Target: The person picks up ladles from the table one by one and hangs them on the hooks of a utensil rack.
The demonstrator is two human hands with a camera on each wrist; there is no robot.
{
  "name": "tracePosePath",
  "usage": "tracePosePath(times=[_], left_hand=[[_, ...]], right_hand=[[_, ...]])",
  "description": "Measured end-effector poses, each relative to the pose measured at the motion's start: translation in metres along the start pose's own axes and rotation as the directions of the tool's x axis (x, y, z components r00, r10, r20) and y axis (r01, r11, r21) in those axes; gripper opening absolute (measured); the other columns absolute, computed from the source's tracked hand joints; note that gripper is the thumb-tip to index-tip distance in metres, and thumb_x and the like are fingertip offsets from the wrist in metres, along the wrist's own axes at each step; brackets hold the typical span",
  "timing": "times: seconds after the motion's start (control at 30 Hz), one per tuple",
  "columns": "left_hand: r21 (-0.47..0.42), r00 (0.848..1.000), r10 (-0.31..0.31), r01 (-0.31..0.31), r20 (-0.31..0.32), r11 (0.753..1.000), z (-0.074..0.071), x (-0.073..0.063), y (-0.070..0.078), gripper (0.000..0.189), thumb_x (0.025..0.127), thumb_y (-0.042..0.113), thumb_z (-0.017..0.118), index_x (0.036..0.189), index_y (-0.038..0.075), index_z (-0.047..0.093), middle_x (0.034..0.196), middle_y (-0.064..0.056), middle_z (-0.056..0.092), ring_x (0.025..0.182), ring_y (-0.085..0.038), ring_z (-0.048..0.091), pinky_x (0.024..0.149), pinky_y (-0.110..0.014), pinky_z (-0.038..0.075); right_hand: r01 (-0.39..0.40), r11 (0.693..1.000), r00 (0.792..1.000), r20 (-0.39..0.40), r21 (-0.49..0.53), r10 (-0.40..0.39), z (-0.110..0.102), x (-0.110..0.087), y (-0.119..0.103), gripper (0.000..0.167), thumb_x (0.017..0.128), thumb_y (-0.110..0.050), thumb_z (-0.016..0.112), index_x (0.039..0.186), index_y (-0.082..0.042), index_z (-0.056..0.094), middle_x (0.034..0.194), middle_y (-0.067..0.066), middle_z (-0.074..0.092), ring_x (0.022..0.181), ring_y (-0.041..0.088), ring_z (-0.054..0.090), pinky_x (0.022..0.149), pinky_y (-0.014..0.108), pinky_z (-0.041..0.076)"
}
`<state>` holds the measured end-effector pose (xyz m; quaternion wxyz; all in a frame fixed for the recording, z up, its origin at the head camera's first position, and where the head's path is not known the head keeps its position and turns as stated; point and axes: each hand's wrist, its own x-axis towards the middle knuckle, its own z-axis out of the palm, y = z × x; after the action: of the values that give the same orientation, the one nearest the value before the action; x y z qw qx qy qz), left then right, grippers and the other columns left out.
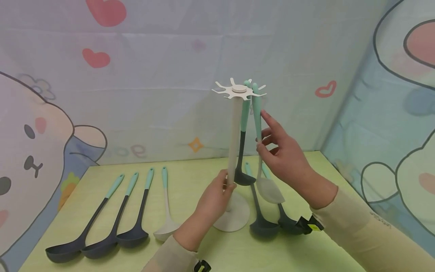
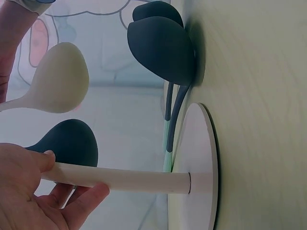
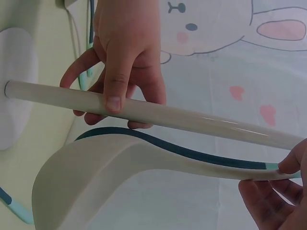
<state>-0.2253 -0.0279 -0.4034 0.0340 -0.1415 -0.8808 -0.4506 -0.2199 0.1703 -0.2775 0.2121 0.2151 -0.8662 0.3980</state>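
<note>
A white stand with a round base (image 1: 232, 219) and a slotted top rack (image 1: 239, 90) stands upright on the table. My left hand (image 1: 215, 194) grips its pole (image 2: 144, 179) low down. A dark ladle with a mint handle (image 1: 245, 113) hangs from the rack, close beside the pole. My right hand (image 1: 285, 153) pinches a cream ladle (image 1: 270, 190) near where its mint handle meets the stem. The top of that handle is at the rack's right edge, and its bowl hangs above the table. In the right wrist view, the cream ladle (image 3: 96, 177) partly covers the dark one.
Left of the stand lie several dark ladles (image 1: 134, 236) and one cream ladle (image 1: 166, 230) with mint handles. Two more dark ladles (image 1: 264, 227) lie to the right, under my right arm. A cartoon-printed cloth (image 1: 163, 94) hangs behind the pale green table (image 1: 183, 177).
</note>
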Motion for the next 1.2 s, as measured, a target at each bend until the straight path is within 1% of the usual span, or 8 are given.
tracePosePath(times=[0.2,0.33,0.7,0.8,0.9,0.97,1.1,1.2], left_hand=[[-0.004,1.000,0.005,-0.005,0.000,1.000,0.000,0.000,0.000,0.034,0.102,0.029,0.057,0.135,0.023,0.049,0.113,-0.001,0.066,0.104,-0.021,0.065,0.084,-0.041,0.052],[-0.006,1.000,0.004,-0.004,0.002,1.000,0.000,0.000,0.000,0.033,0.102,0.028,0.057,0.134,0.023,0.049,0.114,-0.001,0.066,0.105,-0.022,0.066,0.084,-0.042,0.052],[-0.004,1.000,0.007,-0.007,0.002,1.000,-0.001,-0.001,0.001,0.028,0.102,0.028,0.057,0.129,0.023,0.050,0.113,-0.001,0.067,0.105,-0.022,0.066,0.084,-0.042,0.052],[-0.006,1.000,0.005,-0.005,0.002,1.000,-0.001,-0.001,0.001,0.029,0.102,0.028,0.057,0.129,0.023,0.050,0.113,-0.001,0.066,0.105,-0.022,0.066,0.085,-0.042,0.052],[-0.005,1.000,0.003,-0.003,0.000,1.000,-0.001,-0.001,0.001,0.029,0.102,0.028,0.057,0.130,0.023,0.050,0.113,-0.001,0.066,0.105,-0.022,0.066,0.085,-0.042,0.052],[-0.002,1.000,0.002,-0.002,-0.002,1.000,0.000,-0.001,0.001,0.029,0.102,0.028,0.057,0.130,0.022,0.050,0.113,-0.001,0.066,0.104,-0.022,0.066,0.085,-0.042,0.052],[-0.001,1.000,0.002,-0.002,-0.001,1.000,0.000,-0.001,0.001,0.029,0.102,0.028,0.057,0.130,0.022,0.050,0.114,-0.001,0.066,0.104,-0.023,0.066,0.084,-0.042,0.052],[-0.001,1.000,0.001,-0.001,0.000,1.000,-0.001,-0.001,0.001,0.030,0.102,0.028,0.057,0.130,0.022,0.050,0.115,-0.001,0.065,0.104,-0.023,0.066,0.083,-0.042,0.052]], right_hand=[[0.001,0.999,1.000,0.016,0.053,-0.002,0.007,0.001,0.003,0.079,0.098,-0.008,0.057,0.158,-0.034,0.014,0.113,0.011,0.059,0.097,0.025,0.064,0.080,0.046,0.055],[0.004,0.996,1.000,0.025,0.086,-0.006,0.012,0.002,0.005,0.079,0.098,-0.008,0.057,0.159,-0.031,0.013,0.113,0.011,0.059,0.099,0.025,0.065,0.080,0.047,0.055],[-0.044,0.993,0.996,0.077,0.108,0.036,0.015,-0.001,0.010,0.070,0.099,-0.011,0.058,0.157,-0.022,0.020,0.113,0.010,0.059,0.099,0.024,0.064,0.080,0.044,0.054],[-0.046,0.992,0.995,0.095,0.118,0.035,0.015,-0.002,0.014,0.065,0.100,-0.014,0.057,0.155,-0.018,0.024,0.115,0.011,0.059,0.099,0.023,0.063,0.080,0.042,0.054],[-0.043,0.991,0.994,0.106,0.128,0.029,0.015,-0.004,0.021,0.057,0.101,-0.015,0.053,0.153,-0.013,0.028,0.114,0.011,0.058,0.098,0.023,0.063,0.079,0.040,0.056],[-0.045,0.989,0.993,0.111,0.138,0.029,0.015,-0.004,0.026,0.051,0.103,-0.015,0.049,0.151,-0.011,0.032,0.113,0.012,0.058,0.095,0.023,0.063,0.078,0.042,0.057],[-0.067,0.992,0.992,0.115,0.109,0.055,0.015,-0.003,0.036,0.043,0.105,-0.019,0.044,0.147,-0.011,0.037,0.112,0.012,0.058,0.091,0.022,0.064,0.078,0.042,0.057],[-0.096,0.995,0.988,0.125,0.038,0.090,0.014,0.000,0.044,0.041,0.105,-0.022,0.044,0.144,-0.009,0.042,0.112,0.010,0.059,0.092,0.022,0.064,0.078,0.040,0.055]])
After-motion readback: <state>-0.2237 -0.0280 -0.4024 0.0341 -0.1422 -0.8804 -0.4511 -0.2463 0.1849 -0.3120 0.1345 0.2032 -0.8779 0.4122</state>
